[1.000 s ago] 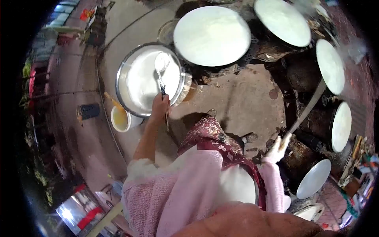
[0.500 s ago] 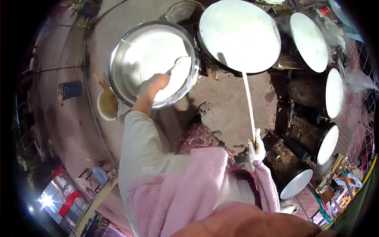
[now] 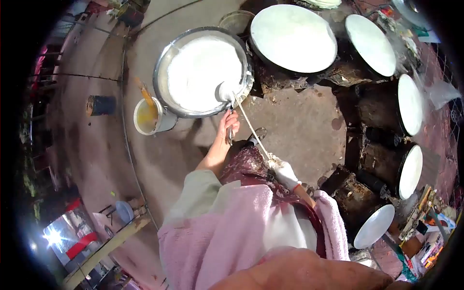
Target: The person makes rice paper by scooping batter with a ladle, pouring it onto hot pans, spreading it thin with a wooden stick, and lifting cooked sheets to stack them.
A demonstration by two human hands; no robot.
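Note:
My left hand (image 3: 229, 123) is closed around the handle of a ladle. The ladle's bowl (image 3: 225, 92) hangs at the near right edge of a large metal basin (image 3: 160, 89), which holds white batter (image 3: 203, 70). A white glove covers my right hand (image 3: 283, 171), which grips a long thin pale stick (image 3: 251, 126). The stick's far end meets the ladle bowl, or overlaps it in view; I cannot tell if they touch. The largest round griddle (image 3: 294, 38), with a white top, stands right of the basin.
More round griddles curve down the right: a second (image 3: 371, 45), a third (image 3: 410, 105), a fourth (image 3: 411, 172) and a lower one (image 3: 374, 226). A white bucket (image 3: 166, 122) with yellowish liquid and a wooden handle stands left of the basin. A dark can (image 3: 101, 105) lies further left.
My left hand has drawn the ladle from inside the basin to its near edge. My right hand has swung the stick left, from the large griddle to the ladle.

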